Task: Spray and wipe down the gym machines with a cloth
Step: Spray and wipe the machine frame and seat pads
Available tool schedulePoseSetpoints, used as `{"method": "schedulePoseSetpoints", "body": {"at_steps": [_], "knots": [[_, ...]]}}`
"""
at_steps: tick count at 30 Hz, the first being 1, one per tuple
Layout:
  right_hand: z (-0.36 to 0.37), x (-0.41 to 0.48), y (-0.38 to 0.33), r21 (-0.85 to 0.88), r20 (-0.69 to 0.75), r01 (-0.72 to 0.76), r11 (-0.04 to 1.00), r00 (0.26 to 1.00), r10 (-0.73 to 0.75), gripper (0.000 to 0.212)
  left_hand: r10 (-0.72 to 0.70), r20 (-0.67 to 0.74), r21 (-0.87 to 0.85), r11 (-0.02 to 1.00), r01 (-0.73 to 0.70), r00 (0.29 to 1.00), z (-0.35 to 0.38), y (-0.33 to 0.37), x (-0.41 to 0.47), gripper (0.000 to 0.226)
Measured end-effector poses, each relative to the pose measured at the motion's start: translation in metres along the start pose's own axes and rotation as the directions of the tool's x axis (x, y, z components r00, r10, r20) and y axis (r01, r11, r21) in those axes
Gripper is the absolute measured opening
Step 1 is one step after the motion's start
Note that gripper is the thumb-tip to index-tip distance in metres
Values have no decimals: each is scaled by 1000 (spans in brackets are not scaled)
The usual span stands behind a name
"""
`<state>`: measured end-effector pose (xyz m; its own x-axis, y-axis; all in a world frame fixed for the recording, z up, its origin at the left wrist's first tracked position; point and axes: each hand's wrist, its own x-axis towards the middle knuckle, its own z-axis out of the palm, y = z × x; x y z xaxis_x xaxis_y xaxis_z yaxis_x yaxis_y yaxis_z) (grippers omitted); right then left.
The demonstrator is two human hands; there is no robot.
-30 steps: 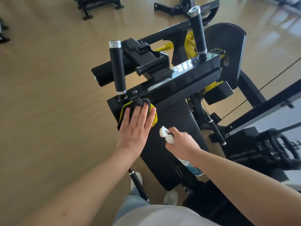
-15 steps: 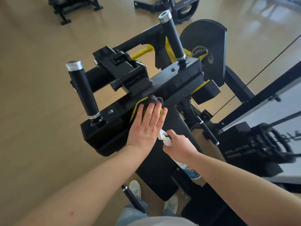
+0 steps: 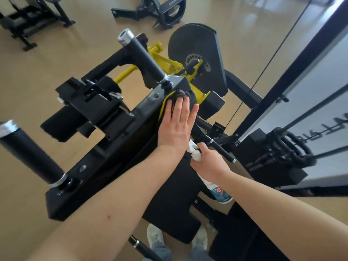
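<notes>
The cloth (image 3: 180, 94), yellow with a dark bunched side, now lies at the far right end of the gym machine's black crossbar (image 3: 113, 157), just beside the base of the far handle post (image 3: 145, 59). A second ago it sat at the opposite end, by the near handle post (image 3: 28, 153), and half a second ago it was about mid-bar. So the wipe has run along the bar's top face in one pass. I judge this surface nearly done, with the posts and the black pad (image 3: 169, 200) probably still to come.

The left hand (image 3: 177, 125) presses flat on the cloth with its fingers straight. The fabric shows past the fingertips and along the hand's left side. The right hand (image 3: 209, 162) hovers just behind the left wrist, off the bar's near edge and over the pad. Its fingers are curled round the neck of the spray bottle (image 3: 220, 193), which is clear of the cloth.
</notes>
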<state>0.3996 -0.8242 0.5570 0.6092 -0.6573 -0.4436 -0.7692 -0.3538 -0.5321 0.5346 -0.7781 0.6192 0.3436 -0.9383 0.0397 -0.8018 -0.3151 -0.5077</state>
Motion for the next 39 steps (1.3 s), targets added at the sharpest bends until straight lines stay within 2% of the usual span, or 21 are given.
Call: {"method": "schedulePoseSetpoints", "body": {"at_steps": [6, 10, 12, 18, 20, 34, 36, 39], "knots": [[-17, -4, 26, 46, -52, -58, 997, 997, 61, 53, 19, -45, -13, 1000, -20, 999, -13, 11, 63, 85], [-22, -12, 40, 56, -87, -92, 994, 992, 96, 54, 114, -24, -56, 992, -115, 993, -28, 7, 91, 37], [-22, -16, 44, 54, -104, -108, 993, 988, 113, 53, 142, -17, -57, 988, -143, 990, -33, 5, 96, 28], [-23, -26, 39, 62, -94, -108, 992, 989, 114, 54, 264, 5, 16, 964, -264, 964, -23, 6, 67, 27], [-22, -29, 35, 41, -103, -96, 995, 990, 100, 53, 267, 18, 45, 962, -268, 963, -20, 7, 56, 29], [-2, -65, 16, 20, -77, -9, 1000, 997, 11, 55, 193, 167, 226, 947, -228, 967, 13, -2, -69, 45], [2, -70, 12, 14, -71, 1, 1000, 997, 0, 54, 160, 202, 265, 941, -211, 966, 17, -1, -86, 44], [9, -77, 9, 6, -66, 5, 1000, 998, -4, 55, 99, 209, 229, 962, -147, 973, 16, -1, -107, 35]]}}
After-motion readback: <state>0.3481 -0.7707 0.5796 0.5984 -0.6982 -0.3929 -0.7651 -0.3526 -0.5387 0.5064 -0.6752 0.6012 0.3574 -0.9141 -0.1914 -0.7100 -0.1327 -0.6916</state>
